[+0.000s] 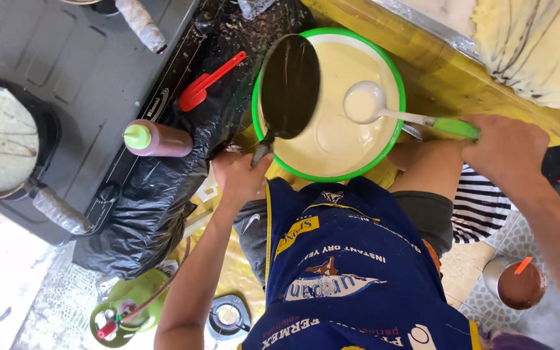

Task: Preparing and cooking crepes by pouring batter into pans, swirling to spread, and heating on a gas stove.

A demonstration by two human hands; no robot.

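A cooking spot is seen from above, with a dark stove top (pixel 79 71) spread out to the left of the left hand and a yellow-covered counter (pixel 448 78) beyond the right hand. A crumpled black plastic sheet (pixel 157 201) is draped just left of the left hand. A blue printed apron (pixel 345 272) is worn below and between both hands. A green-rimmed bowl (pixel 393 123) of pale batter is set between the two hands, just above them. A dark pan with a thin crepe (pixel 1 139) is placed far to the left of the left hand. A small black frying pan (pixel 290 84) is tilted over the bowl, its handle gripped by the closed left hand (pixel 240 176). A ladle (pixel 365 102) filled with batter is held over the bowl, its green handle clasped in the closed right hand (pixel 503 150). A brown squeeze bottle with a green cap (pixel 160 139) lies left of the left hand, and a red spatula (pixel 205 83) is seen above it.
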